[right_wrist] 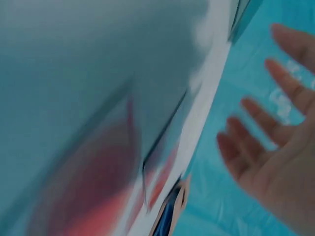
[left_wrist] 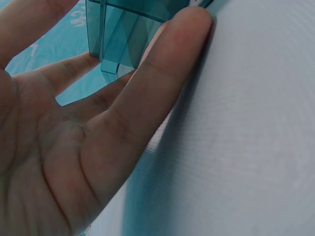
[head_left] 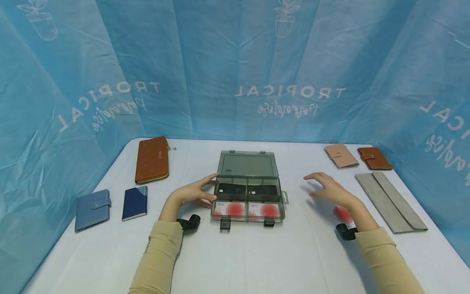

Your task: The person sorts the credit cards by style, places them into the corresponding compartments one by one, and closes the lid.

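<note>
A clear grey-green plastic organizer box (head_left: 247,220) lies with its lid (head_left: 248,164) raised and leaning back. Black cards (head_left: 231,190) with chips are in its two rear compartments, white-and-red cards (head_left: 235,209) in its two front ones. My left hand (head_left: 192,194) touches the box's left wall, fingers spread and mostly straight; in the left wrist view, its fingertips are against the side of the clear box (left_wrist: 118,39). Apart from the box on the right, my right hand (head_left: 330,190) hovers with loosely bent fingers, holding nothing. Below it lies a red-and-white card (head_left: 342,214), partly hidden by the wrist.
At left are a brown zip wallet (head_left: 152,160), a light blue wallet (head_left: 92,210) and a navy card holder (head_left: 134,203). At right lie a pink wallet (head_left: 341,155), a small brown wallet (head_left: 374,158) and a long grey wallet (head_left: 391,202). Blue curtains (head_left: 235,73) surround the table.
</note>
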A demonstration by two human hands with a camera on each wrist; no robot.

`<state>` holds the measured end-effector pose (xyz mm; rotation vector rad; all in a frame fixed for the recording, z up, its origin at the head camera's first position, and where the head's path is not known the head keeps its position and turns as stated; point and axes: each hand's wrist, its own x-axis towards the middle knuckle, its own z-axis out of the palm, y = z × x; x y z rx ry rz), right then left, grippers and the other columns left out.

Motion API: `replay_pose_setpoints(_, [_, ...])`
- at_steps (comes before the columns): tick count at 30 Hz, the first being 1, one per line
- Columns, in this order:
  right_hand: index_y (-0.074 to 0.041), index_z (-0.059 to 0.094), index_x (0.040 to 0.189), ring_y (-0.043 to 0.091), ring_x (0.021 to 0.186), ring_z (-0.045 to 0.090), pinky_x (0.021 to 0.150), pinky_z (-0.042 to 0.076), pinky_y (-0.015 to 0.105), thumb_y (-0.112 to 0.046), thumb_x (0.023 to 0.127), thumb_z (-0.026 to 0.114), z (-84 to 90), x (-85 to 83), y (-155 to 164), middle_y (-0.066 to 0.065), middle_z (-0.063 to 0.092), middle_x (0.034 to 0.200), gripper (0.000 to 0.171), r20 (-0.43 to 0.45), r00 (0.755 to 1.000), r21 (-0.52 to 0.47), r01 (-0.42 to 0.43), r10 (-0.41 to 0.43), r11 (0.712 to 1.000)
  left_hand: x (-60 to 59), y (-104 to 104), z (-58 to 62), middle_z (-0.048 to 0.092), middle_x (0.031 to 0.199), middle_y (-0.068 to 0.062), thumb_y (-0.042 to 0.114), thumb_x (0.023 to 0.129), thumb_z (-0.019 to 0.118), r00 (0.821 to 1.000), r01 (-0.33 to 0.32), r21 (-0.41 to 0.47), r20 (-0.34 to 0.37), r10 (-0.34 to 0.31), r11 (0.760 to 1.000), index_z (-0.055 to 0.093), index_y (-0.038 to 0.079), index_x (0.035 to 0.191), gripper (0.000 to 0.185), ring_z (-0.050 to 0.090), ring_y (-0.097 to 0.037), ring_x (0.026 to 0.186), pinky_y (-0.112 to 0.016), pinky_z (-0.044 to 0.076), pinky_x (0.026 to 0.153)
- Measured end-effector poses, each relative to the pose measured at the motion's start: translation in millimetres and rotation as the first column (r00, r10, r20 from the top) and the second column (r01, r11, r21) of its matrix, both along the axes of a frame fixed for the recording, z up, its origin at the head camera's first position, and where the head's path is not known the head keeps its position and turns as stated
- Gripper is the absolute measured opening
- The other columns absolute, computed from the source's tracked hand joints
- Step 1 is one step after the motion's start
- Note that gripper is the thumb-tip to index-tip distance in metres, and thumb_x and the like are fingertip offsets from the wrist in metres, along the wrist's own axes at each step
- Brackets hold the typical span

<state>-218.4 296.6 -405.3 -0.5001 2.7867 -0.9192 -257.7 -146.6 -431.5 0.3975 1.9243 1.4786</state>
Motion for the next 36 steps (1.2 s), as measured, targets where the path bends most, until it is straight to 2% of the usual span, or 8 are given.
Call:
replay_pose_setpoints(5, [0.003, 0.031, 0.139, 0.055, 0.122, 0.020, 0.092, 0.026, 0.074, -0.008, 0.082, 0.064, -1.1, -6.1, 21, 0.035, 0.022, 0.139, 0.066, 0.091, 0.986, 0.132, 0.127, -0.139, 0.983, 0.1, 0, -0.6, 0.006, 0.151, -0.021, 0.003, 0.087, 0.062, 1.000, 0.003, 0.003, 0.000, -0.003, 1.000, 0.007, 0.022, 0.150, 0.086, 0.059, -0.024, 0.092, -0.044, 0.054, 0.082])
replay_pose_setpoints(11, [0.003, 0.024, 0.140, 0.058, 0.113, 0.029, 0.088, 0.032, 0.071, -0.022, 0.075, 0.072, 4.1, -10.0, 28, 0.041, 0.031, 0.127, 0.084, 0.230, 0.922, 0.390, 0.206, -0.312, 0.897, 0.0, -1, -0.5, 0.006, 0.151, -0.021, 0.004, 0.087, 0.062, 1.000, 0.006, -0.003, 0.001, -0.006, 1.000, 0.007, 0.022, 0.150, 0.086, 0.059, -0.023, 0.093, -0.044, 0.054, 0.082])
replay_pose_setpoints(14, [0.002, 0.023, 0.140, 0.058, 0.111, 0.029, 0.089, 0.029, 0.071, -0.024, 0.071, 0.075, 4.2, -13.8, 28, 0.042, 0.032, 0.124, 0.089, 0.246, 0.905, 0.451, 0.210, -0.347, 0.868, -0.1, 0, -0.2, 0.006, 0.151, -0.021, 0.004, 0.087, 0.063, 1.000, 0.006, -0.001, 0.000, -0.006, 1.000, 0.007, 0.022, 0.150, 0.086, 0.059, -0.024, 0.093, -0.044, 0.054, 0.082])
replay_pose_setpoints(19, [-0.001, 0.024, 0.140, 0.057, 0.112, 0.026, 0.091, 0.024, 0.073, -0.027, 0.065, 0.081, 1.3, -26.1, 25, 0.042, 0.030, 0.123, 0.098, 0.206, 0.903, 0.500, 0.235, -0.378, 0.834, 0.9, 0, 0.8, 0.006, 0.151, -0.021, 0.004, 0.086, 0.063, 1.000, -0.002, 0.009, 0.004, 0.002, 1.000, 0.007, 0.021, 0.150, 0.086, 0.059, -0.026, 0.096, -0.044, 0.054, 0.082])
replay_pose_setpoints(23, [0.002, 0.034, 0.136, 0.053, 0.110, 0.028, 0.088, 0.028, 0.072, -0.033, 0.063, 0.082, -0.8, -33.9, 17, 0.039, 0.034, 0.121, 0.094, 0.143, 0.925, 0.465, 0.250, -0.351, 0.849, 1.5, 0, 0.7, 0.006, 0.151, -0.021, 0.004, 0.086, 0.063, 1.000, -0.001, 0.004, 0.002, 0.001, 1.000, 0.007, 0.021, 0.150, 0.087, 0.059, -0.025, 0.094, -0.044, 0.054, 0.081])
replay_pose_setpoints(27, [0.008, 0.046, 0.124, 0.044, 0.101, 0.041, 0.083, 0.039, 0.061, -0.027, 0.072, 0.077, -0.7, -37.2, 2, 0.030, 0.047, 0.110, 0.070, 0.062, 0.956, 0.331, 0.250, -0.285, 0.910, 0.9, 0, -0.8, 0.007, 0.151, -0.021, 0.004, 0.086, 0.063, 1.000, -0.001, -0.001, -0.002, 0.001, 1.000, 0.008, 0.021, 0.150, 0.086, 0.059, -0.023, 0.092, -0.043, 0.055, 0.081])
replay_pose_setpoints(30, [0.010, 0.050, 0.117, 0.037, 0.094, 0.049, 0.080, 0.047, 0.050, -0.016, 0.082, 0.068, 2.8, -37.3, -10, 0.027, 0.053, 0.105, 0.048, 0.029, 0.963, 0.185, 0.259, -0.269, 0.948, 0.6, 0, -1.6, 0.008, 0.151, -0.021, 0.005, 0.086, 0.064, 1.000, -0.003, -0.002, -0.005, 0.003, 1.000, 0.008, 0.021, 0.150, 0.087, 0.059, -0.023, 0.092, -0.043, 0.055, 0.081])
replay_pose_setpoints(36, [0.008, 0.050, 0.116, 0.034, 0.094, 0.053, 0.077, 0.051, 0.043, -0.014, 0.093, 0.052, 15.2, -30.7, -29, 0.028, 0.055, 0.111, 0.033, 0.013, 0.948, 0.014, 0.318, -0.318, 0.948, 1.0, 0, -0.6, 0.008, 0.151, -0.021, 0.004, 0.086, 0.064, 1.000, -0.010, 0.008, -0.001, 0.010, 1.000, 0.008, 0.021, 0.150, 0.087, 0.059, -0.024, 0.092, -0.044, 0.055, 0.081])
